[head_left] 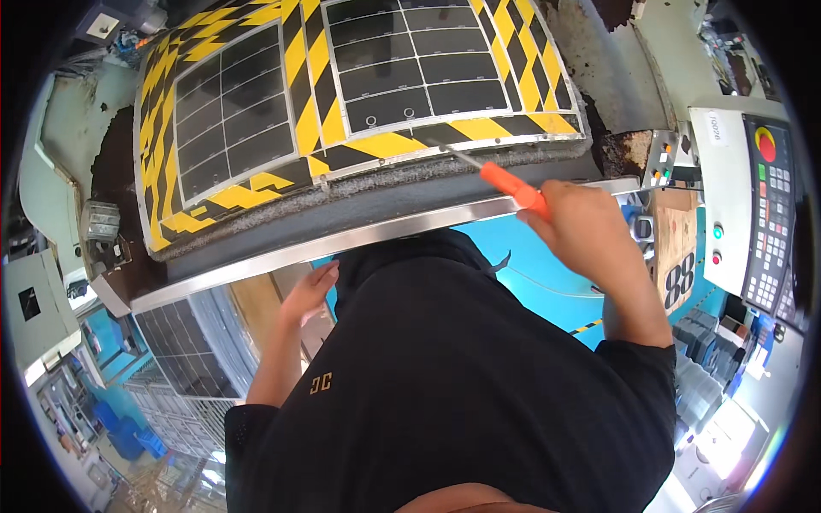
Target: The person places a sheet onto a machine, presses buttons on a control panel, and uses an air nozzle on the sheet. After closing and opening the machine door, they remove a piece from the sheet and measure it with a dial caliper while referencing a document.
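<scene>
My right hand [586,224] is closed around the orange handle of a tool [516,191] with a thin metal shaft; I cannot tell its exact kind. The shaft points up and left to the front edge of a bed [376,152] covered in yellow-and-black striped tape. Set in this bed are two dark panels, the left one [233,115] and the right one [419,64], each divided by pale grid lines. Below the metal rail, my left hand [310,295] hangs beside my body, fingers loosely bent and apart, with nothing visible in it.
A bright metal rail [385,228] runs across the front, between me and the bed. At the right stands a control panel [770,214] with keys and a red button. A dark gridded sheet [184,346] is at lower left, and stacked grey pieces [705,363] are at lower right.
</scene>
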### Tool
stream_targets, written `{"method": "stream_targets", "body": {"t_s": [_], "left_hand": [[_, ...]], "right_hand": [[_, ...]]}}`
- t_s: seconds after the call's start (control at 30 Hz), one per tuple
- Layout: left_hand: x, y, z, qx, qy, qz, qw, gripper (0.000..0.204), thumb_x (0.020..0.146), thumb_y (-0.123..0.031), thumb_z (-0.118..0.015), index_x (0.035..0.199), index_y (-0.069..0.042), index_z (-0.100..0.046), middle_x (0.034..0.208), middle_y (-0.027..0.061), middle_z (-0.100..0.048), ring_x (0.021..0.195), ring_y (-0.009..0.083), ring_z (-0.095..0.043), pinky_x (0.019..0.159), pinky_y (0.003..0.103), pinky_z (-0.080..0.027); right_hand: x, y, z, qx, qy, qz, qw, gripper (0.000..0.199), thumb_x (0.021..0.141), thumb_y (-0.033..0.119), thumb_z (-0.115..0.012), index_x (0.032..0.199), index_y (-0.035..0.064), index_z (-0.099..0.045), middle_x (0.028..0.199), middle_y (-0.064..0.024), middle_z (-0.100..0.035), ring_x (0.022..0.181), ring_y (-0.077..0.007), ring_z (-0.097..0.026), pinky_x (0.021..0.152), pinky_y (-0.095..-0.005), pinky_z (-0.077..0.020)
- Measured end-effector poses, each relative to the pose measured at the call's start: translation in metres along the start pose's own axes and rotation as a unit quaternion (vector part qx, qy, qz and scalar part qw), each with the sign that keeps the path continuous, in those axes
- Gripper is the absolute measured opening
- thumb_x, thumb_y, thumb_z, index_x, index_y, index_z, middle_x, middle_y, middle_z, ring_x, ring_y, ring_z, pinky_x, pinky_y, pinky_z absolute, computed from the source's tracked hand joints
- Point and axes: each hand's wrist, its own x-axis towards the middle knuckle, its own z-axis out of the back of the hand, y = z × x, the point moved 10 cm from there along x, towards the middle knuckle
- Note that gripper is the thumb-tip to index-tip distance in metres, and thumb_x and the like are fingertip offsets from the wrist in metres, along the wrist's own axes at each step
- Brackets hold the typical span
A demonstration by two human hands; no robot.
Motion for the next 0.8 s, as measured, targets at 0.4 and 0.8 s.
{"method": "stream_targets", "body": {"t_s": [0.4, 0.8], "left_hand": [[-0.012, -0.229, 0.059, -0.337, -0.059, -0.216, 0.914, 0.059, 0.102, -0.034, -0.057, 0.148, 0.0, -0.042, 0.149, 0.0205, -0.048, 0.14, 0.0314, -0.045, 0.115, 0.043, -0.035], [0.068, -0.253, 0.052, -0.331, -0.077, -0.035, 0.94, 0.056, 0.103, -0.034, -0.051, 0.147, 0.0, -0.041, 0.149, 0.0281, -0.041, 0.14, 0.0354, -0.04, 0.117, 0.045, -0.032]], "right_hand": [[0.015, -0.066, 0.011, 0.036, -0.007, -0.04, 0.999, 0.028, 0.089, 0.029, -0.07, 0.087, 0.0013, -0.064, 0.082, -0.0223, -0.068, 0.08, -0.0437, -0.066, 0.07, -0.0536, -0.0498], [0.047, -0.127, -0.039, 0.185, -0.101, -0.02, 0.977, 0.028, 0.091, 0.02, -0.072, 0.112, 0.0022, -0.066, 0.103, -0.0172, -0.061, 0.088, -0.0328, -0.064, 0.077, -0.0411, -0.0491]]}}
